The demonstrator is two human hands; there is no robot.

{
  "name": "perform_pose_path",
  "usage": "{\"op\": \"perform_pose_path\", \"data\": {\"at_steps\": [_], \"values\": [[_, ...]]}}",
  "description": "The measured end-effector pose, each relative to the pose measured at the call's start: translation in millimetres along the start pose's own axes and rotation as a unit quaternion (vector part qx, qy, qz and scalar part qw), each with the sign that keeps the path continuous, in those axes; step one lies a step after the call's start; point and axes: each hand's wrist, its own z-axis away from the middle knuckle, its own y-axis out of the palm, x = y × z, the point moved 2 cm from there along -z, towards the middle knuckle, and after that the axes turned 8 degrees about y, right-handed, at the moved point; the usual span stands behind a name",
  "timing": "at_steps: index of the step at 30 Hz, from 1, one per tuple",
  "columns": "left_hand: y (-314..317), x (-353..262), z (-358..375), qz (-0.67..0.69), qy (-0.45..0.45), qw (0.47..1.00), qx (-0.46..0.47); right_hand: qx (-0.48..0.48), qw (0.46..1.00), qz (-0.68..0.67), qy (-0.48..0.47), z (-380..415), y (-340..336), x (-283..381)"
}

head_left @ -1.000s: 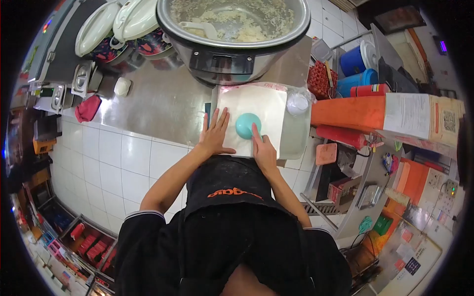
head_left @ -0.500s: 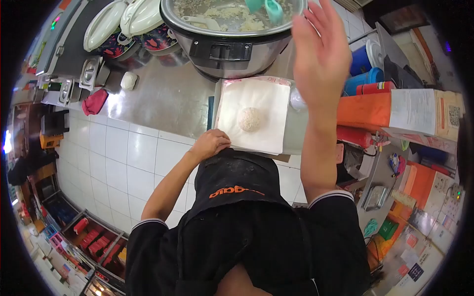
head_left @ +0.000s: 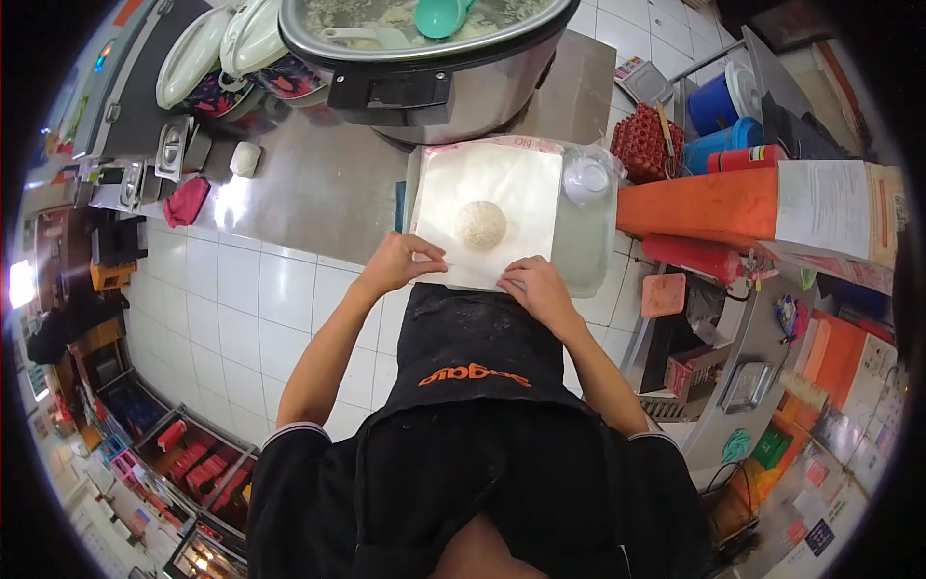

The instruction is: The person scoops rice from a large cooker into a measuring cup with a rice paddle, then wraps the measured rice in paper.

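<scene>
A rounded mound of rice (head_left: 479,224) sits in the middle of a white paper sheet (head_left: 521,179) on the steel counter. My left hand (head_left: 397,261) pinches the sheet's near left edge. At the near right edge my right hand (head_left: 538,287) grips the paper with curled fingers. Behind the sheet stands a large rice cooker (head_left: 434,77) full of rice, with a teal scoop (head_left: 442,15) and a white paddle (head_left: 367,36) lying in it.
A clear plastic tub (head_left: 587,180) stands right of the sheet, with a red crate (head_left: 646,145) behind it. An orange box (head_left: 714,206) and red bottles (head_left: 696,256) lie further right. A red cloth (head_left: 183,203) and cooker lids (head_left: 198,53) sit at the left.
The teal scoop was lifted off the rice mound and dropped into the cooker. My right hand came back down to the paper's near edge; my left hand shifted to pinch the sheet.
</scene>
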Motion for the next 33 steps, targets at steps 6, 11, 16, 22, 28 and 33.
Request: {"op": "perform_pose_path", "data": {"at_steps": [6, 11, 16, 22, 28, 33], "values": [[-3, -1, -2, -0.038, 0.03, 0.995, -0.085, -0.124, 0.992, -0.021, 0.007, 11, 3, -27], [12, 18, 21, -0.201, 0.086, 0.976, -0.018, -0.184, 0.98, 0.057, -0.051, 32, 11, -42], [14, 13, 40, -0.105, 0.141, 0.984, -0.022, -0.137, 0.988, 0.004, -0.075, 50, 5, -48], [20, 51, 22, 0.121, 0.033, 0.98, -0.152, -0.069, 0.953, -0.292, 0.041, 24, 1, -64], [19, 58, -21, 0.146, -0.186, 0.963, -0.13, -0.103, 0.823, -0.467, 0.307, -3, 31, -86], [11, 42, -32, -0.016, -0.221, 0.971, -0.088, -0.016, 0.865, -0.335, 0.374, -15, 4, -77]]}}
